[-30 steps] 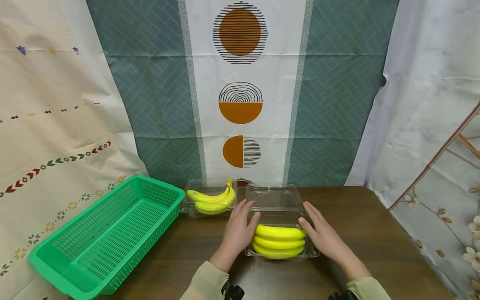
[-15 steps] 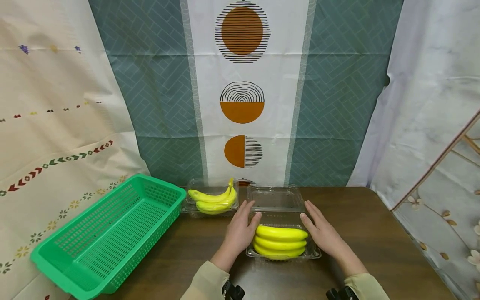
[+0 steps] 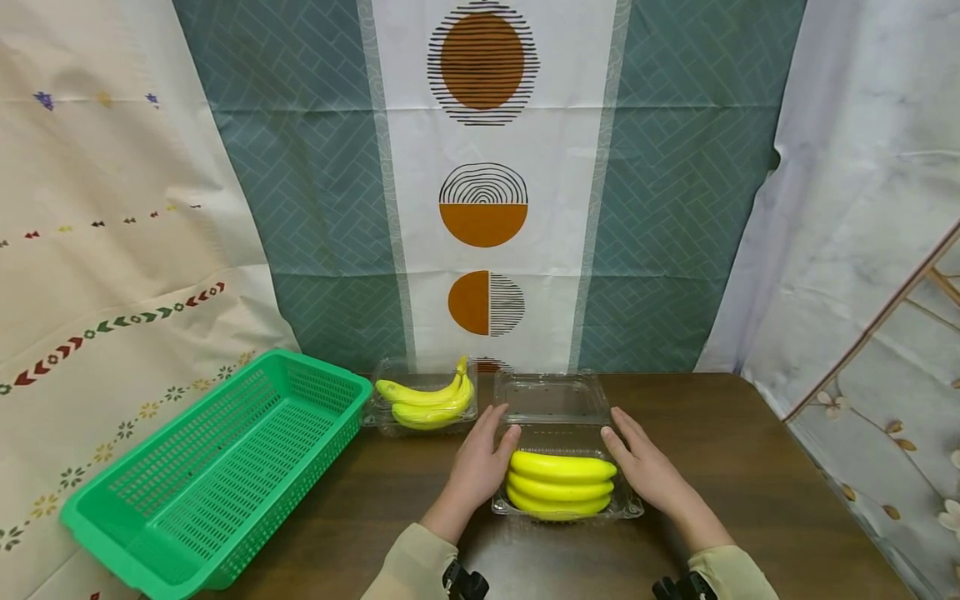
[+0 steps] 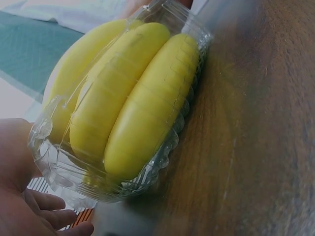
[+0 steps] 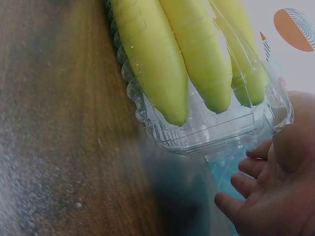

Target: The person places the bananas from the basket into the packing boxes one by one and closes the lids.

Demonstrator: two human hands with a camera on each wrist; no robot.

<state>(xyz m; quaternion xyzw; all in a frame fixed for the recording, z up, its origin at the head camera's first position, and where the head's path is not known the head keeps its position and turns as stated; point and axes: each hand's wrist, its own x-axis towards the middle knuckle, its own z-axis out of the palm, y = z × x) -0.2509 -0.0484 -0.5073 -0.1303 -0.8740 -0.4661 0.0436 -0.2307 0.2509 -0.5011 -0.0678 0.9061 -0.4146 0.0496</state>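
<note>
A clear plastic clamshell container (image 3: 626, 504) stands on the table with its lid (image 3: 551, 396) folded back behind it. Inside lies a bunch of yellow bananas (image 3: 561, 485), crosswise and close together. My left hand (image 3: 480, 462) is at the container's left end, thumb side near the rim, its fingers fairly straight. On the opposite end my right hand (image 3: 647, 467) takes a mirrored pose, fingers extended. The left wrist view shows the left hand (image 4: 24, 187) beside the ribbed wall. In the right wrist view the fingers of the right hand (image 5: 275, 182) are slightly bent beside the container's end.
Behind and to the left, another clear container (image 3: 369, 417) holds a second bunch of bananas (image 3: 427, 404). A green perforated basket (image 3: 213, 475) stands at the left. Patterned cloth (image 3: 315, 208) hangs behind the brown wooden table (image 3: 750, 467).
The head view shifted slightly between the first two frames. Both hands, the container and the bananas stay practically where they were.
</note>
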